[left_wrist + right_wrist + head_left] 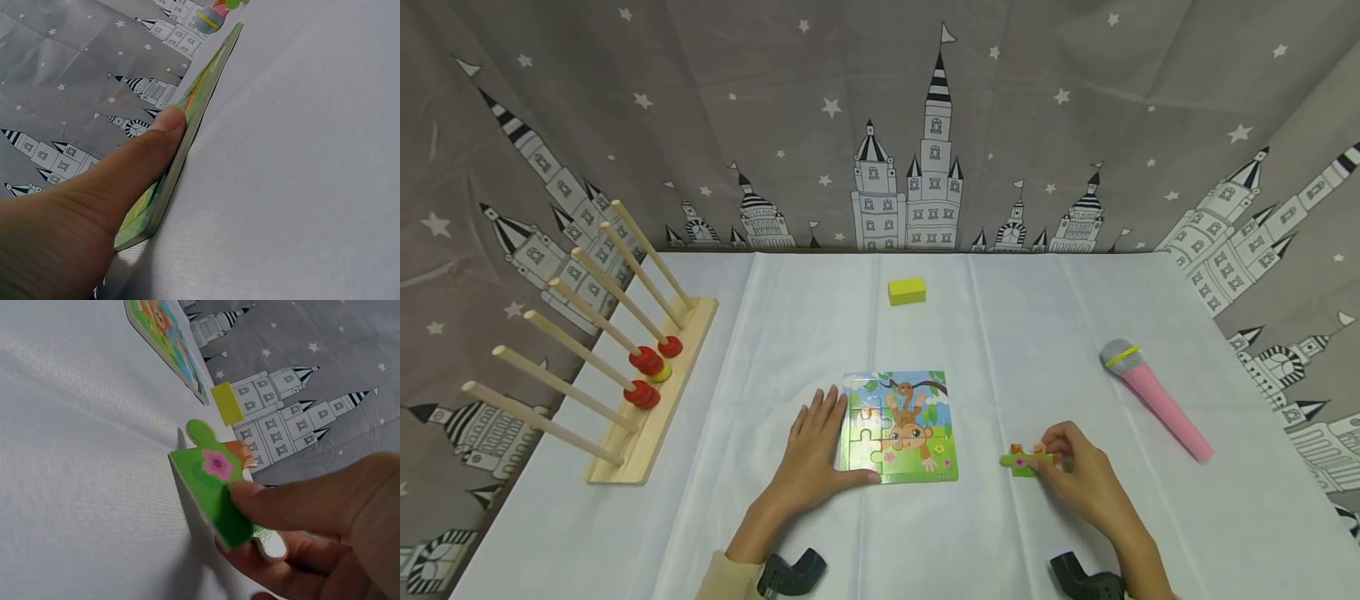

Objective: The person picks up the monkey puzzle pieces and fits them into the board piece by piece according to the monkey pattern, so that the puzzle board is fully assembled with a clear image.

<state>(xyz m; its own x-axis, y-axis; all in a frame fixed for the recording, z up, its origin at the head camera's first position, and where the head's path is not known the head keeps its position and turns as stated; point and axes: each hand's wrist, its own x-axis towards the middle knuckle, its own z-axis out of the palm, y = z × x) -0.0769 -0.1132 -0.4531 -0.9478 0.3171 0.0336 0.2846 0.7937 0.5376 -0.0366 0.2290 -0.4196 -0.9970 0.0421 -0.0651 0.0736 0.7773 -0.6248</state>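
A square jigsaw puzzle (917, 433) with a monkey hanging from a branch lies flat on the white-covered table. My left hand (815, 450) rests along its left side, fingers extended beside the edge. The left thumb (150, 147) lies over the near edge of the board. To the right of the puzzle, my right hand (1078, 475) pinches a puzzle piece (209, 478) between thumb and fingers. This piece is green with a pink flower and a patch of orange, and is tilted close over the cloth. The thumb and fingers hide part of it.
A yellow block (907, 291) sits behind the puzzle. At the right lies a pink toy microphone (1165, 408) with a grey head. On the left stands a wooden peg rack (692, 333) with tall dowels and several red and yellow beads. A castle-print curtain (820, 150) hangs behind the table.
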